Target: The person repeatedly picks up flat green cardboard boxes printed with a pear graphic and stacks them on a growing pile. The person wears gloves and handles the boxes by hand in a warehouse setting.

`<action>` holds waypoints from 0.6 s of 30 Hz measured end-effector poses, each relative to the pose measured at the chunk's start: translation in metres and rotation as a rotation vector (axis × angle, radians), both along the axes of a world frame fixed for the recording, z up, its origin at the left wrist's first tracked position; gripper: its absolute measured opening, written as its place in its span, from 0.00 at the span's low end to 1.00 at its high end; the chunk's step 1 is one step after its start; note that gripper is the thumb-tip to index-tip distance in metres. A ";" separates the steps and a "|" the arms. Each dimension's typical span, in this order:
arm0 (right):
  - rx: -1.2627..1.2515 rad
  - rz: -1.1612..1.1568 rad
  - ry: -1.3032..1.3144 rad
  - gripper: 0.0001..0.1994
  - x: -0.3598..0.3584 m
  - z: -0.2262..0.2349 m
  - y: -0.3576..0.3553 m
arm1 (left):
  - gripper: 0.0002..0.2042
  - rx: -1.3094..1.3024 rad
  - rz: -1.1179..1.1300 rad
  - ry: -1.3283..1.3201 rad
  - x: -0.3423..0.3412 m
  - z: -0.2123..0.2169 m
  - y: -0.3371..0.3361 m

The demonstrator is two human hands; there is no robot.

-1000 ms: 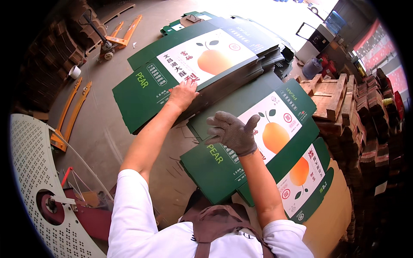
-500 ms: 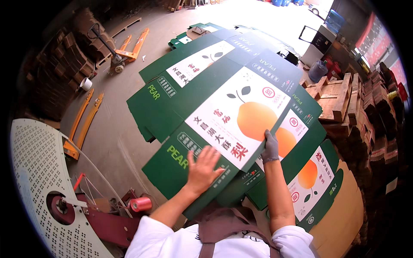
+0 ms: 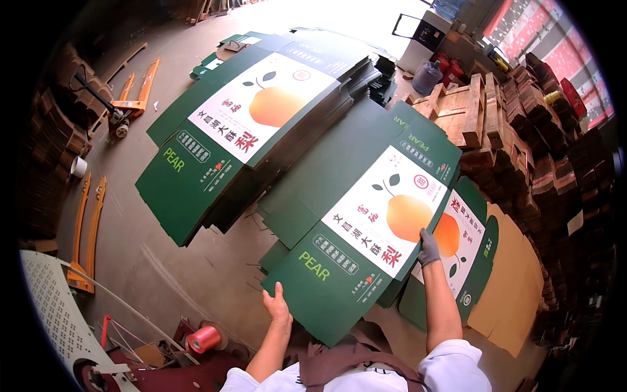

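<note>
A flat green carton [image 3: 307, 264] printed with an orange-coloured pear on a white panel lies tilted in front of me. My left hand [image 3: 279, 306], bare, holds its near left corner, thumb up at the edge and the other fingers mostly hidden. At its right edge my right hand [image 3: 428, 249], in a grey glove, grips the board with its fingers partly out of sight beneath. A tall stack of matching flat cartons [image 3: 173, 212] stands to the left. Under the held carton's right side, another green carton [image 3: 480, 258] shows, turned the other way round.
Brown cardboard [image 3: 513, 287] lies at the right, near wooden pallets [image 3: 450, 111] and stacked brown board [image 3: 555, 183]. Orange pallet jacks [image 3: 140, 95] stand on the floor at the left. A machine with a pink-red tape roll [image 3: 204, 338] and perforated white panel [image 3: 55, 313] sits near left.
The carton has moved off the left stack to the right. My left hand has gone from lying spread on its face to holding its near corner; my right hand keeps its grip.
</note>
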State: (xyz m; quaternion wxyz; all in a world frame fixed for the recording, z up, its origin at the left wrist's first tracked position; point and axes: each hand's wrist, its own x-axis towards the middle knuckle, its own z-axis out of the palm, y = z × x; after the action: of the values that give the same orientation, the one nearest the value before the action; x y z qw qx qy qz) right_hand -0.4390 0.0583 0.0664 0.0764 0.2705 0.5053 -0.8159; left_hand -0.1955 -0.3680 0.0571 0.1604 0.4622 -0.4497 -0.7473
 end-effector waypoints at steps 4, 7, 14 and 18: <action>0.133 -0.005 0.052 0.19 -0.059 -0.005 -0.024 | 0.19 0.018 0.041 -0.022 -0.037 0.024 -0.002; 0.104 -0.101 0.043 0.20 -0.089 -0.004 -0.040 | 0.21 -0.053 0.040 -0.037 -0.058 0.012 -0.006; 0.887 0.189 0.142 0.25 -0.008 0.071 -0.032 | 0.24 -0.676 0.069 -0.370 -0.049 -0.025 -0.054; 1.023 0.077 0.075 0.19 0.117 0.063 0.139 | 0.19 -1.278 -0.354 -0.096 -0.067 0.019 0.044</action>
State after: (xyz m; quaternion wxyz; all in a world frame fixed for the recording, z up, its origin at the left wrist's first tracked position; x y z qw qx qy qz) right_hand -0.3216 0.1968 0.1290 -0.0539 0.2251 0.8517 -0.4702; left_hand -0.2627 -0.3239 0.0761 0.2576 0.2280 -0.8801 -0.3271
